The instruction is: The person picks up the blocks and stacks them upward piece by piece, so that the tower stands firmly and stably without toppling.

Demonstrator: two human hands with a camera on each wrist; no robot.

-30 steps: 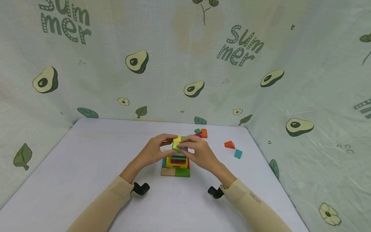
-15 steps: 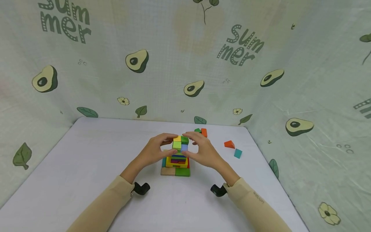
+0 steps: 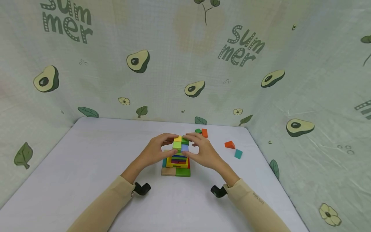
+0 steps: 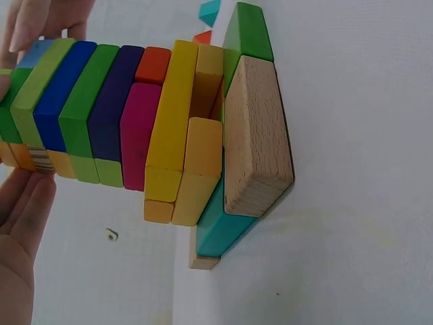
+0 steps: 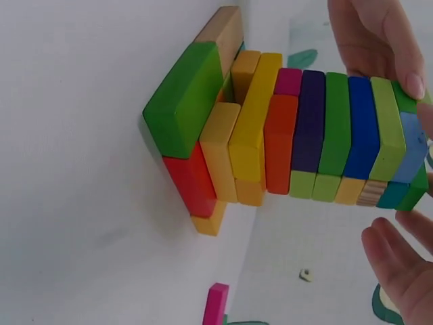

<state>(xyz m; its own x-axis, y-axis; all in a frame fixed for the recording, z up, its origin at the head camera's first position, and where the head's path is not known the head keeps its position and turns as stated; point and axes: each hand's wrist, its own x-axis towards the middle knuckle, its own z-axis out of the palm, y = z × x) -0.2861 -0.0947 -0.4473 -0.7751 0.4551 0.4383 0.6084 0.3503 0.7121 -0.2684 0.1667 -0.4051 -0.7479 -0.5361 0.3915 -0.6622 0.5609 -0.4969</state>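
A tower of coloured wooden blocks (image 3: 179,157) rises from a wider base in the head view. My left hand (image 3: 153,149) holds its top layers from the left, thumb in front and fingers behind. From the other side, my right hand (image 3: 204,153) has its thumb by a light blue block (image 5: 410,145) and its fingertips at a green block (image 3: 185,141) behind it. A yellow block (image 3: 177,138) and a light green block (image 3: 176,145) sit between the hands. In the left wrist view, flat layers such as a dark blue block (image 4: 64,98) stack below.
Loose blocks lie right of the tower: an orange wedge (image 3: 230,145), a teal block (image 3: 238,154), and an orange block (image 3: 204,133) farther back by a green one (image 3: 198,130). A magenta block (image 5: 216,305) shows in the right wrist view. Printed cloth hangs behind the white table (image 3: 87,154).
My right hand has drawn back from the tower's front, uncovering the light blue block, then its fingers have come in at the green block behind. My left hand stays put.
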